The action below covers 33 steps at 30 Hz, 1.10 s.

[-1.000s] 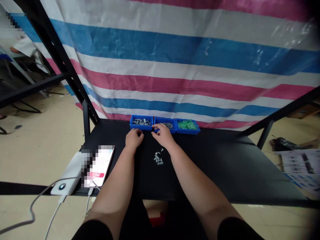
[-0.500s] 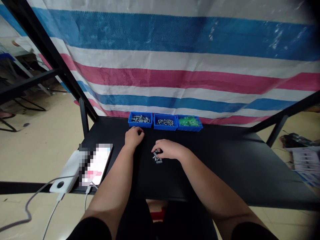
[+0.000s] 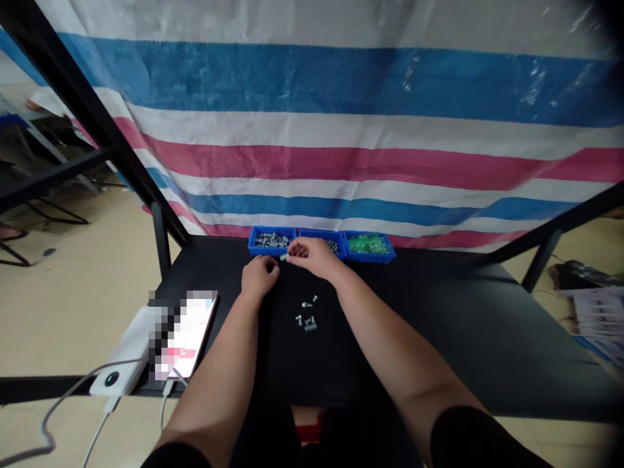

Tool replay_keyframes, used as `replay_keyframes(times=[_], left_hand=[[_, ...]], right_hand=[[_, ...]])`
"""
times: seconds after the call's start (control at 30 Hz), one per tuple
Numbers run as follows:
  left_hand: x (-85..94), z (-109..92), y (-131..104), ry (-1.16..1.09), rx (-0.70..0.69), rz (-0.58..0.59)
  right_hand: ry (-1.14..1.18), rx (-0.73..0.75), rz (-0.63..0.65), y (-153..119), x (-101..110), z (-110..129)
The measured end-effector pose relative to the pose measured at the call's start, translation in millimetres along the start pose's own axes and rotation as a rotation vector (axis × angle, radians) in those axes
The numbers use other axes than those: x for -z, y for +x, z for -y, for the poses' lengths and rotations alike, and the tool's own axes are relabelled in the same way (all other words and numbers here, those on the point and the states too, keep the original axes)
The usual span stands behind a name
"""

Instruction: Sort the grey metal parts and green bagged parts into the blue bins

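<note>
Right hand (image 3: 316, 259): thumb and fingers pinch a small metal cylinder (image 3: 283, 258) before the blue bins (image 3: 272, 251); an uneven pinch could let it slip and roll. Left hand (image 3: 258, 279): curled beside it, any contents indeterminable. Loose metal parts (image 3: 311, 327) lie between the forearms, where a low sweep could scatter them. Bin walls bound reach; the tabletop (image 3: 439, 318) extends broadly rightward.

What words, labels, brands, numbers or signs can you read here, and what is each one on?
There are none that I can read.
Phone, on its screen: faint marks, too small to read.
White device, on its round display: a tiny green mark, too small.
Papers at the far right: print too blurred.
Blue trays: no lettering shows.
</note>
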<state>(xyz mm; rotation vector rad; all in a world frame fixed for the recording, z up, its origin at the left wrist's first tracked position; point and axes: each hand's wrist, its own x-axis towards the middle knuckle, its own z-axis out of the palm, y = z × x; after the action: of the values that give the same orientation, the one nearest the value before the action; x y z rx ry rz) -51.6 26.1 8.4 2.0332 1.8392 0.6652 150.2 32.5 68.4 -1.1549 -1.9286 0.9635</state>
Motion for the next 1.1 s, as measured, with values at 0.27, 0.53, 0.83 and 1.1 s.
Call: replay_keyframes(times=[0.27, 0.53, 0.83, 1.1], left_hand=[[1.0, 0, 1, -0.020, 0.026, 0.010], [-0.7, -2, 0, 0.007, 0.012, 0.018], [0.4, 1, 0, -0.036, 0.022, 0.029], [2.5, 2, 0, -0.080, 0.026, 0.028]], right_hand=[[-0.170, -0.162, 0.095, -50, 1, -4], [-0.532, -0.090, 0.434, -116, -13, 18], [-0.357, -0.168, 0.541, -49, -4, 35], [-0.168, -0.324, -0.130, 24, -18, 0]])
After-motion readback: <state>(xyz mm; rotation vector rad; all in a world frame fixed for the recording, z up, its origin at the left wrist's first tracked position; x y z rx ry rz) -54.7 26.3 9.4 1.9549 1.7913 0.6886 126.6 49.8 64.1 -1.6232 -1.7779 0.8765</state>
